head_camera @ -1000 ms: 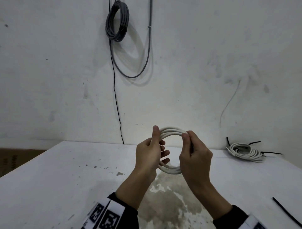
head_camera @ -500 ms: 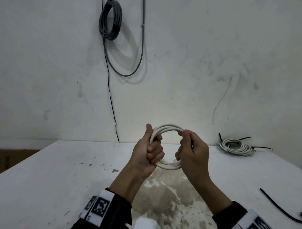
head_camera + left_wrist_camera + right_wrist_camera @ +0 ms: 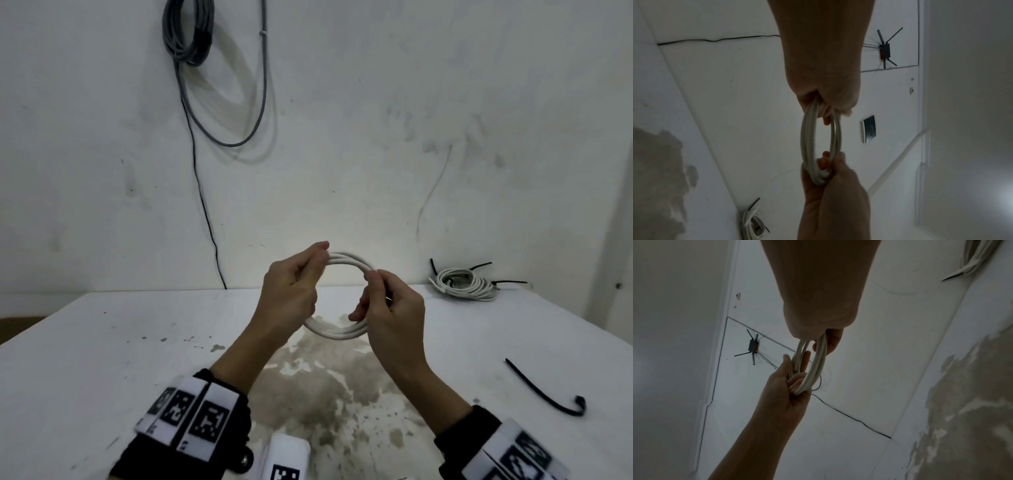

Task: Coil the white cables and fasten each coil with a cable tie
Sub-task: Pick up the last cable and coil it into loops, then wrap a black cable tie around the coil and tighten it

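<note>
**Second coil wound, tie yet to go on**

The white coil (image 3: 342,298) is up in the air above the table (image 3: 102,359), round and neat, several turns lying together. The left hand (image 3: 291,294) clamps its left side, the right hand (image 3: 390,308) is curled round its right side. No tie on it that I can see. Far right on the table, a finished coil (image 3: 462,284) lies with black ties sticking out. One loose black cable tie (image 3: 544,390) waits near the right edge. Judging by this: coiling looks done, fastening remains.
</note>
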Demonstrator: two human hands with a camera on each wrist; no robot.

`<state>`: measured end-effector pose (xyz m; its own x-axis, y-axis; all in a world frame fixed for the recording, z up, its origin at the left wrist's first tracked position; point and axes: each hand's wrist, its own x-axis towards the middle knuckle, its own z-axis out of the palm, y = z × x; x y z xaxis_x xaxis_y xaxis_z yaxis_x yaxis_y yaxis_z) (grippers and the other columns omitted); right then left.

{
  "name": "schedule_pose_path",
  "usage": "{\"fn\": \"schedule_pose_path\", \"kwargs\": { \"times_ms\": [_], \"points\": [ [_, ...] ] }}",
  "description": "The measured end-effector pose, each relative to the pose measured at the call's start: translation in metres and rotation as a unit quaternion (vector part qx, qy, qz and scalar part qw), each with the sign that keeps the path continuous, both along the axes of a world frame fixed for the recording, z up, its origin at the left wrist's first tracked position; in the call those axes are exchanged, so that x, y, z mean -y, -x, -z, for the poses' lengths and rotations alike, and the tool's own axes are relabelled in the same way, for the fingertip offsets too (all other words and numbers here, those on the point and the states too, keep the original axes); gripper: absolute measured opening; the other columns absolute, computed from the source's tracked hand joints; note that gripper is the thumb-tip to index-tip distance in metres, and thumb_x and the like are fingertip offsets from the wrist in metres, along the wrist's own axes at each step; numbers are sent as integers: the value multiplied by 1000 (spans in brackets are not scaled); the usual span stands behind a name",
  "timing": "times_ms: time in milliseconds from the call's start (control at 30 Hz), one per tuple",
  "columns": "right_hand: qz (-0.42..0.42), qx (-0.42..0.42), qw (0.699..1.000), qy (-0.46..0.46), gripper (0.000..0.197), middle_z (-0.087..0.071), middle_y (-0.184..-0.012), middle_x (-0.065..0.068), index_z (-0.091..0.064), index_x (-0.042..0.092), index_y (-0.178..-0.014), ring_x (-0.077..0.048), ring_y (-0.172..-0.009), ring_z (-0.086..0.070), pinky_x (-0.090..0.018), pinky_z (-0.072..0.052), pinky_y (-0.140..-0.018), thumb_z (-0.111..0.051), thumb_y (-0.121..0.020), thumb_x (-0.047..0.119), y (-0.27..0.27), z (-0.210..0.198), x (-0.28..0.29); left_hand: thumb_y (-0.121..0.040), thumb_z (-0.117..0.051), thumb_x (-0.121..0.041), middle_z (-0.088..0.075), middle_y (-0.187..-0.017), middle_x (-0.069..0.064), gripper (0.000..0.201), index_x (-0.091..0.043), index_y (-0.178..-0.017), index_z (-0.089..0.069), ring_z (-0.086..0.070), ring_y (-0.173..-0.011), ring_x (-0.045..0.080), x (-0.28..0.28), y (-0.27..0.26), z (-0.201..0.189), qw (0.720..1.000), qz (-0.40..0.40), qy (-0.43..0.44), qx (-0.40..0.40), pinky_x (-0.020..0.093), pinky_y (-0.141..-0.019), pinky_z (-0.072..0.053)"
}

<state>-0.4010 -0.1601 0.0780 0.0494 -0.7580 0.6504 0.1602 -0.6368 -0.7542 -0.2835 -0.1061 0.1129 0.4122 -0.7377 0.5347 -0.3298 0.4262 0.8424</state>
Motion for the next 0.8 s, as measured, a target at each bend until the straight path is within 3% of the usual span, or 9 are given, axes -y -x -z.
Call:
{"fn": "schedule_pose_path", "kwargs": {
  "times_ms": [100, 300, 400, 467, 533, 600, 667, 733, 800],
  "points": [
    [-40, -26, 998, -39, 28, -55, -50, 1, -60, 7, -74, -20, -47, -62, -41, -57, -58, -46, -97, 13, 13, 5, 3, -89, -60, -16, -42, -34, -10, 22, -15, -109, -67, -28, -34, 6, 5, 2, -1, 1000, 16, -2, 10, 15, -39, -30],
    [-200, -187, 938, -211, 23, -69, -81, -14, -62, 3, -96, -26, -77, -69, -36, -56, -76, -48, -96, 21, 71, 1, 21, -86, -62, -7, -27, -40, -11, 18, -5, -103, -70, -15, -37, 8, 25, 15, 19, 990, 94, -70, -76, 14, -35, -17],
    [-146, -247, 923, -258, 25, -68, -95, -7, -64, 9, -105, -20, -82, -66, -30, -51, -68, -50, -95, 26, 117, 0, 43, -86, -61, -5, -24, -42, -8, 17, -4, -100, -70, -16, -36, 7, 34, 33, 32, 979, 149, -120, -73, 13, -35, -17],
    [-20, -282, 922, -263, 17, -66, -91, -7, -67, 9, -98, -17, -73, -62, -25, -45, -57, -55, -93, 21, 150, 4, 63, -86, -61, -6, -26, -41, -9, 16, -6, -100, -71, -16, -36, 6, 40, 50, 40, 970, 185, -152, -46, 14, -35, -16],
    [132, -405, 872, -240, 15, -64, -87, -9, -69, 7, -91, -19, -70, -56, -23, -43, -55, -59, -89, 17, 181, 16, 91, -87, -61, -8, -25, -40, -11, 17, -8, -101, -71, -15, -37, 6, 45, 67, 47, 960, 219, -176, -16, 15, -36, -15],
    [220, -558, 765, -234, 18, -60, -88, -10, -67, 2, -90, -24, -77, -56, -25, -46, -63, -57, -88, 17, 208, 31, 111, -87, -61, -9, -24, -41, -11, 17, -9, -101, -71, -15, -37, 6, 50, 83, 52, 949, 246, -195, 0, 15, -36, -15],
    [246, -627, 688, -271, 21, -56, -80, -11, -54, 3, -71, -29, -78, -60, -24, -42, -53, -55, -87, 16, 227, 46, 123, -87, -61, -10, -24, -41, -12, 17, -10, -101, -71, -15, -38, 6, 55, 96, 54, 940, 270, -209, 6, 15, -37, -15],
    [247, -636, 664, -306, 32, -49, -69, -8, -39, 7, -63, -25, -67, -55, -22, -32, -44, -57, -87, 17, 239, 59, 130, -87, -61, -10, -24, -42, -11, 16, -12, -99, -72, -15, -39, 7, 59, 105, 55, 933, 289, -215, 9, 15, -37, -15],
    [259, -645, 653, -300, 28, -51, -78, -8, -42, 5, -69, -25, -70, -54, -21, -32, -47, -61, -85, 19, 244, 68, 133, -87, -61, -10, -24, -44, -10, 16, -14, -97, -72, -16, -40, 7, 63, 110, 56, 930, 299, -214, 10, 15, -38, -15]
  ]
}}
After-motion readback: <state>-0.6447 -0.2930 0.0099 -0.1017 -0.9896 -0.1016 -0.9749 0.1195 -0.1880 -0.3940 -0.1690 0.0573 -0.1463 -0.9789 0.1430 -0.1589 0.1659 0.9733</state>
